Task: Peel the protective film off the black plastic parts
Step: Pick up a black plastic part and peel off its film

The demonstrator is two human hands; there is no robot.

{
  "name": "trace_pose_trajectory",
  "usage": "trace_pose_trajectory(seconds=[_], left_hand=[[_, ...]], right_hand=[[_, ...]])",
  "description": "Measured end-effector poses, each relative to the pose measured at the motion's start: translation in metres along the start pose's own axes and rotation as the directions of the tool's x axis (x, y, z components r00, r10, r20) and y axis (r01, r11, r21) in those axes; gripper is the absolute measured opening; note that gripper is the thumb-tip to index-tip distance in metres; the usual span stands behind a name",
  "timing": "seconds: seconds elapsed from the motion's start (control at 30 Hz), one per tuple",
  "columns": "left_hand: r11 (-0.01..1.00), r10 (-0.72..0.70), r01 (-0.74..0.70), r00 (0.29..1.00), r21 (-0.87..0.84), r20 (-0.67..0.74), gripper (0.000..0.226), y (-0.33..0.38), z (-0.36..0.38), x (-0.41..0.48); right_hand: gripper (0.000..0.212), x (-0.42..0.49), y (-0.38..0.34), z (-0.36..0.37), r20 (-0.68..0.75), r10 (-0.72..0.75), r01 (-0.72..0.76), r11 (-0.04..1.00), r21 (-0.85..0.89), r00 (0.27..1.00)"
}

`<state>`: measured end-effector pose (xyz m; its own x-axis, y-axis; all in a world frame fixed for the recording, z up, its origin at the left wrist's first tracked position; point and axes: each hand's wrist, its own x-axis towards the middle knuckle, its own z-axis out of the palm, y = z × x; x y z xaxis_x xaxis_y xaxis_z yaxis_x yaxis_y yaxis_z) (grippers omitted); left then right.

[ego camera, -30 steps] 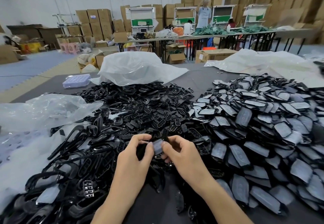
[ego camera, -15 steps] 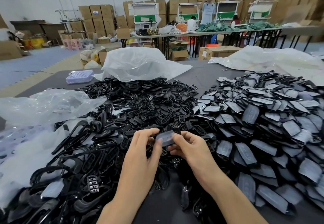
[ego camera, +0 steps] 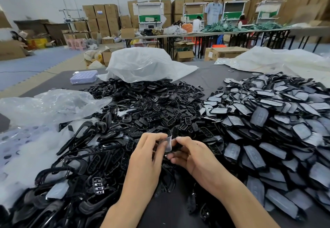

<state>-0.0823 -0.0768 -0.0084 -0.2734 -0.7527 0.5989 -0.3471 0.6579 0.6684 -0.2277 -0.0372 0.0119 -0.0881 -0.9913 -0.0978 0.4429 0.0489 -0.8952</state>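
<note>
A lavender tray [ego camera: 84,76] lies beside a white plastic bag [ego camera: 142,63].

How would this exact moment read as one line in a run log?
step: film peel | left hand: pinches film | right hand: holds black part | filmed pile: to right

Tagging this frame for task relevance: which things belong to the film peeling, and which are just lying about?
Job:
left hand, pinching the film
right hand, holding the black part
film-covered pile, right
bare black pile, centre

Lying about:
white bag
clear bag
lilac tray
cardboard boxes
</note>
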Motion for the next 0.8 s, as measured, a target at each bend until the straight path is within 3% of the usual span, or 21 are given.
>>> trace_pose_trajectory(seconds=[0.17, 0.37, 0.47, 0.6, 0.67, 0.8], left_hand=[[0.998, 0.044, -0.042, 0.999, 0.038, -0.028, 0.013, 0.004, -0.005, 0.002], [0.988, 0.118, -0.128, 0.987, 0.086, 0.105, 0.023, 0.007, -0.004, -0.001], [0.983, 0.148, -0.150, 0.989, 0.102, 0.028, 0.012, 0.009, -0.004, -0.001], [1.000, 0.008, -0.008, 0.995, 0.004, -0.096, 0.008, 0.013, -0.012, 0.004], [0.999, -0.046, 0.046, 0.997, -0.006, -0.056, 0.015, 0.010, -0.015, 0.005], [0.905, -0.026, 0.017, 1.000, 0.426, 0.015, 0.033, 0.003, -0.014, 0.000]], right_hand=[[0.036, 0.000, -0.001, -0.002, -0.009, -0.059, 0.059, 0.997, -0.047, 0.998], [0.037, -0.003, -0.003, -0.004, 0.048, -0.058, 0.061, 0.996, -0.063, 0.997], [0.037, -0.003, -0.002, -0.004, 0.050, -0.051, 0.055, 0.995, -0.086, 0.997], [0.032, -0.002, -0.002, -0.008, -0.053, -0.129, 0.120, 0.982, -0.144, 0.990], [0.027, -0.001, -0.004, -0.013, -0.146, -0.194, 0.169, 0.971, -0.167, 0.970], [0.024, 0.001, -0.009, -0.022, -0.286, -0.311, 0.266, 0.946, -0.186, 0.906]])
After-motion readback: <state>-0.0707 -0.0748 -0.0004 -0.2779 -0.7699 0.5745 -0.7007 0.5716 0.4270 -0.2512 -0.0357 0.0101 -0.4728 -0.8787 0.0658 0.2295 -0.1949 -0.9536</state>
